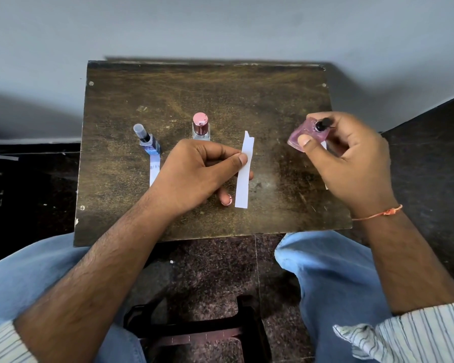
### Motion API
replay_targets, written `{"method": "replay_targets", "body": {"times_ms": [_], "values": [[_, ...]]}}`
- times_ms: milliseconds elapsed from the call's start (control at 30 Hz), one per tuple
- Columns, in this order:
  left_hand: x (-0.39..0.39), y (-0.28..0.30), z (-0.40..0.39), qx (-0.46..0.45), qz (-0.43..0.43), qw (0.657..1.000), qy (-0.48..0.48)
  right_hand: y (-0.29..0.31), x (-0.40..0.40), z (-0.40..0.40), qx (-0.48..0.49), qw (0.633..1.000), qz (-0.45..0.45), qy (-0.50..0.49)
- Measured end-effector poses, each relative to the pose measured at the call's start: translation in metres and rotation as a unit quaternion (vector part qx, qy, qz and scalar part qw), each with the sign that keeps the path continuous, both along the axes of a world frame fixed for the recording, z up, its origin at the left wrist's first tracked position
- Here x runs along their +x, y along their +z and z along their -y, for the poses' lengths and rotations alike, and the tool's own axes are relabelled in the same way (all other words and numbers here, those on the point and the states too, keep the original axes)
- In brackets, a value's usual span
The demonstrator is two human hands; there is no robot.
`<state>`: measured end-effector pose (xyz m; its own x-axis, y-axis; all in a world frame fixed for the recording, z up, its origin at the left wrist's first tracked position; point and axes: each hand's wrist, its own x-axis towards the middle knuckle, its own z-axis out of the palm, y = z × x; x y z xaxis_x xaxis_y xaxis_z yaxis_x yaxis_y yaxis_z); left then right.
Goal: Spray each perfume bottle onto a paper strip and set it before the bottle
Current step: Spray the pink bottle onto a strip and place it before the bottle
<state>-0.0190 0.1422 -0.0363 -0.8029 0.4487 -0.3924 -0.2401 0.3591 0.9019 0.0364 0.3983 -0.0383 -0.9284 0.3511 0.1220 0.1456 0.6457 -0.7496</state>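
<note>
I see my left hand [194, 174] at frame centre, thumb and forefinger pinched on a white paper strip [244, 171] — the strip runs roughly top to bottom of the frame, its torn upper end free, its lower end over the dark wooden board [220, 95]. My other left fingers are curled under it; a small pink cap or ring shows beside the lowest fingertip, can't tell which.

My right hand [351, 158] sits at right of centre, wrapped around a pink glass perfume bottle [303, 134] held tilted off the board, black spray nozzle [321, 124] exposed and pointing toward the camera. Thumb presses the bottle's front face, fingers close around the back. An orange thread bracelet [378, 214] is on that wrist.

Upper centre of the board: a clear bottle with rose-pink cap [201, 125], upright, just above my left knuckles. Left of it — a blue bottle with dark translucent cap [147, 141], upright, with a second white strip [154, 170] lying directly below it, partly hidden by my left hand.

Lower frame: blue jeans [333, 279], striped sleeves, speckled floor, a dark stool.
</note>
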Motion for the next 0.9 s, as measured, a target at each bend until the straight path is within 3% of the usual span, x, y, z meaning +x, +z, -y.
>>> {"method": "replay_targets", "body": {"times_ms": [300,533,600,700,767,900], "values": [[0.000,-0.002,-0.007,0.009,0.006,1.000,-0.002,0.004,0.007,-0.008,0.044,0.998,0.011,-0.053],[0.000,-0.004,-0.009,-0.002,0.002,1.000,-0.008,-0.003,0.008,-0.010,0.083,0.996,0.020,-0.028],[0.000,-0.005,-0.010,0.001,0.006,1.000,-0.005,-0.001,0.010,-0.011,0.119,0.992,-0.012,-0.029],[0.001,-0.004,-0.011,0.007,0.011,1.000,-0.004,0.011,0.012,-0.007,0.189,0.967,-0.163,-0.046],[0.001,-0.003,-0.012,0.016,0.015,1.000,0.002,0.016,0.015,-0.001,0.185,0.951,-0.246,-0.024],[0.002,-0.002,-0.012,0.029,0.018,0.999,0.018,0.013,0.022,0.025,0.122,0.960,-0.243,0.070]]}}
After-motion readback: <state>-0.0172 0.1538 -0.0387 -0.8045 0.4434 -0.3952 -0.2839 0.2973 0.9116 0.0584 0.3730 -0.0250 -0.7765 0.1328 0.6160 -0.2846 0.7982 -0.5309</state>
